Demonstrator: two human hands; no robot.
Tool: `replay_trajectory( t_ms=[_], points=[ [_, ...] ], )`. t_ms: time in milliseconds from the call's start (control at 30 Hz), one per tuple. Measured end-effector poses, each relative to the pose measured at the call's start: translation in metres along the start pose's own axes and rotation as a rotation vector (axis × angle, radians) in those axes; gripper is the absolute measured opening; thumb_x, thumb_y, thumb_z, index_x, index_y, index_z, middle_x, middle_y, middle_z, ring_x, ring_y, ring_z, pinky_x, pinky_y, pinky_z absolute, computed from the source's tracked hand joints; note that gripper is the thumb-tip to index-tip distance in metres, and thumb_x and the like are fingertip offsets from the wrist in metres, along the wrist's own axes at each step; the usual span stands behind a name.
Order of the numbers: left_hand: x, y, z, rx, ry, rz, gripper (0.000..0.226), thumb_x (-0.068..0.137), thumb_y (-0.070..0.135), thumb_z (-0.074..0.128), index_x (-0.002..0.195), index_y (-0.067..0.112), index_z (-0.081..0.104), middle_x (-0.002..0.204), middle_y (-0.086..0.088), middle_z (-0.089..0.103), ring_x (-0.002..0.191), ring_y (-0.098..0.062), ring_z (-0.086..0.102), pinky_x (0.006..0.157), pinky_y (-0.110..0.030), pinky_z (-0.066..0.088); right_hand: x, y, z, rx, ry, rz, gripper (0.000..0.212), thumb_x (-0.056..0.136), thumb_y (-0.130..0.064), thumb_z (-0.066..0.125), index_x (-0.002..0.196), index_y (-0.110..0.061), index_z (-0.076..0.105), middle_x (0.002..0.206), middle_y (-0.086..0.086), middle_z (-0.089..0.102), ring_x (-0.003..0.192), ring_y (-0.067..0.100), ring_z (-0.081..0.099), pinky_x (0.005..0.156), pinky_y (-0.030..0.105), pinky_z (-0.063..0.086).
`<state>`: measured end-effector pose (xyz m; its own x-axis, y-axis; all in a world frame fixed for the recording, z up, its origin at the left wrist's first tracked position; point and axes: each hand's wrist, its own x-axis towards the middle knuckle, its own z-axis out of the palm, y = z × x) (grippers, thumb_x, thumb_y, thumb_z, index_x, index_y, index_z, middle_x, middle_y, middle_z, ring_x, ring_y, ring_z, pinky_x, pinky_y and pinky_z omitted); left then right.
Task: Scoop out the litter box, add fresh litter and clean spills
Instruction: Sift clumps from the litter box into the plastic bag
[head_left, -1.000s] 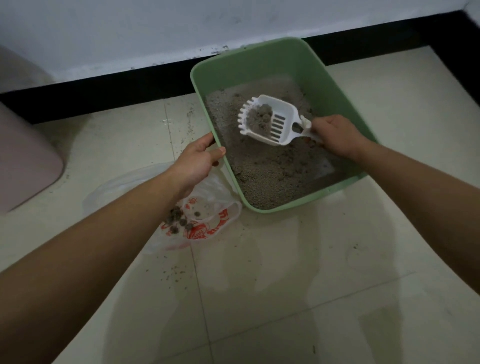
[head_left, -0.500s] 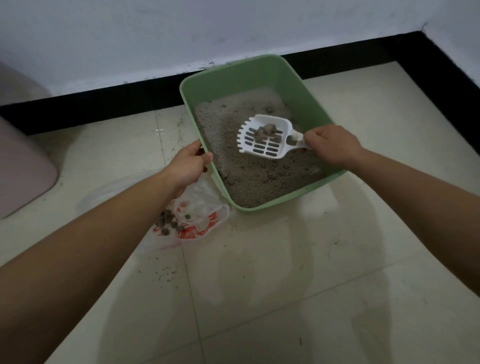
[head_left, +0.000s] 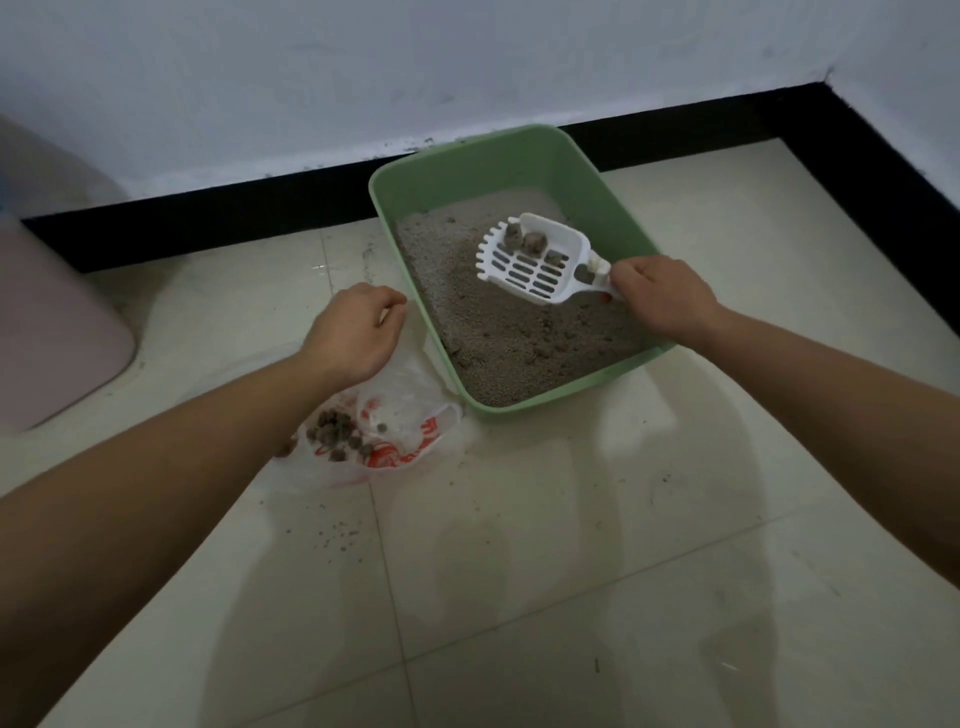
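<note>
Only the head view here, looking down at the floor (head_left: 519, 582).

The green litter box (head_left: 467, 176) sat on the pale tiles, its far end close to the black baseboard (head_left: 208, 213) under the white wall (head_left: 363, 78). Grey litter (head_left: 509, 358) covered the bottom and looked lumpy toward the near side.

The right hand (head_left: 660, 304) was over the box's near right corner, its grip wrapped round the handle of the white slotted scoop (head_left: 540, 273). The scoop was held above the litter, toothed edge pointing away and to the left, with three clumps (head_left: 530, 243) sitting along its far side.

The left hand (head_left: 353, 332) was just left of the box, by its left rim, fingers curled under. It was right over the top edge of the plastic bag (head_left: 410, 405), but I couldn't tell if that grip was actually pinching the bag or just clenched on nothing.

The bag lay on the floor, touching the box's near left corner, clear with red print, and had a pile of dark clumps (head_left: 332, 439) inside it.

A scatter of spilled litter bits (head_left: 337, 535) lay on the tiles nearer than the bag. Some pinkish object (head_left: 57, 322) sat off at the left edge, well apart from everything.
</note>
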<state>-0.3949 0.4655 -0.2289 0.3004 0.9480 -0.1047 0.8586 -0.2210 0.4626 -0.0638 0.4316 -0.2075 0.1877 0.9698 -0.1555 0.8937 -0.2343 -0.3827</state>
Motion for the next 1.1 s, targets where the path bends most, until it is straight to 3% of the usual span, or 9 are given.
replay_trajectory(
  t_ms=[133, 367, 467, 600, 700, 800, 900, 1000, 1100],
  points=[
    [-0.015, -0.021, -0.016, 0.267, 0.051, 0.167, 0.033, 0.096, 0.022, 0.044, 0.124, 0.016, 0.062, 0.125, -0.01, 0.059, 0.113, -0.03, 0.05, 0.091, -0.043, 0.044, -0.011, -0.012, 0.006, 0.01, -0.033, -0.024, 0.039, 0.097, -0.031, 0.035, 0.063, -0.017, 0.048, 0.064, 0.001, 0.051, 0.06, 0.019, 0.046, 0.055, 0.029, 0.032],
    [-0.054, -0.054, -0.038, 0.625, 0.093, 0.189, 0.051, 0.087, 0.063, 0.049, 0.112, 0.019, 0.058, 0.106, -0.006, 0.056, 0.096, -0.024, 0.051, 0.084, -0.041, 0.043, -0.025, -0.026, 0.009, -0.02, -0.066, -0.048, 0.037, 0.098, -0.033, 0.033, 0.07, -0.019, 0.055, 0.067, -0.001, 0.055, 0.061, 0.017, 0.049, 0.054, 0.027, 0.031],
    [-0.073, -0.064, -0.043, 0.705, -0.041, 0.3, 0.053, 0.089, 0.067, 0.038, 0.107, 0.022, 0.059, 0.098, 0.001, 0.055, 0.086, -0.017, 0.05, 0.074, -0.032, 0.045, -0.033, -0.032, 0.01, 0.004, -0.056, -0.048, 0.038, 0.098, -0.033, 0.033, 0.071, -0.015, 0.054, 0.068, 0.001, 0.055, 0.061, 0.018, 0.048, 0.055, 0.027, 0.032],
    [-0.089, -0.068, -0.042, 0.811, -0.137, 0.15, 0.073, 0.085, 0.079, 0.018, 0.1, 0.026, 0.066, 0.094, 0.005, 0.064, 0.088, -0.016, 0.057, 0.064, -0.03, 0.041, -0.046, -0.048, 0.006, 0.037, -0.037, -0.084, 0.038, 0.098, -0.031, 0.035, 0.079, -0.013, 0.061, 0.065, 0.002, 0.054, 0.058, 0.019, 0.046, 0.053, 0.028, 0.03],
    [-0.092, -0.065, -0.036, 0.797, -0.175, 0.019, 0.08, 0.08, 0.086, 0.017, 0.092, 0.025, 0.067, 0.092, 0.001, 0.065, 0.091, -0.019, 0.058, 0.068, -0.031, 0.047, -0.059, -0.069, 0.008, 0.071, -0.063, -0.156, 0.038, 0.1, -0.029, 0.035, 0.079, -0.012, 0.062, 0.066, 0.003, 0.055, 0.059, 0.02, 0.046, 0.054, 0.028, 0.03],
    [-0.096, -0.07, -0.027, 0.79, -0.289, 0.048, 0.066, 0.088, 0.076, 0.027, 0.115, 0.025, 0.059, 0.112, -0.003, 0.063, 0.104, -0.023, 0.056, 0.072, -0.034, 0.041, -0.074, -0.095, 0.015, 0.056, -0.142, -0.209, 0.038, 0.099, -0.029, 0.035, 0.072, -0.014, 0.056, 0.064, 0.002, 0.053, 0.058, 0.019, 0.045, 0.054, 0.03, 0.03],
    [-0.101, -0.074, -0.023, 0.731, -0.397, -0.011, 0.04, 0.096, 0.044, 0.044, 0.131, 0.026, 0.049, 0.121, -0.005, 0.062, 0.11, -0.025, 0.058, 0.075, -0.031, 0.043, -0.088, -0.119, 0.029, -0.035, -0.227, -0.249, 0.037, 0.099, -0.033, 0.035, 0.067, -0.018, 0.048, 0.067, 0.0, 0.054, 0.063, 0.02, 0.049, 0.054, 0.03, 0.033],
    [-0.106, -0.076, -0.022, 0.689, -0.42, -0.078, 0.035, 0.091, 0.02, 0.05, 0.125, 0.025, 0.054, 0.121, -0.005, 0.062, 0.111, -0.024, 0.059, 0.074, -0.029, 0.042, -0.097, -0.145, 0.047, -0.232, -0.275, -0.325, 0.038, 0.099, -0.04, 0.033, 0.081, -0.017, 0.057, 0.084, 0.005, 0.062, 0.078, 0.026, 0.057, 0.062, 0.031, 0.038],
    [-0.111, -0.078, -0.023, 0.696, -0.435, -0.132, 0.038, 0.088, 0.02, 0.052, 0.125, 0.025, 0.056, 0.124, -0.003, 0.06, 0.114, -0.022, 0.058, 0.081, -0.028, 0.045, -0.1, -0.17, 0.065, -0.502, -0.254, -0.478, 0.025, 0.099, -0.031, 0.04, 0.104, -0.016, 0.058, 0.107, 0.01, 0.061, 0.091, 0.029, 0.061, 0.067, 0.033, 0.039]
  ],
)
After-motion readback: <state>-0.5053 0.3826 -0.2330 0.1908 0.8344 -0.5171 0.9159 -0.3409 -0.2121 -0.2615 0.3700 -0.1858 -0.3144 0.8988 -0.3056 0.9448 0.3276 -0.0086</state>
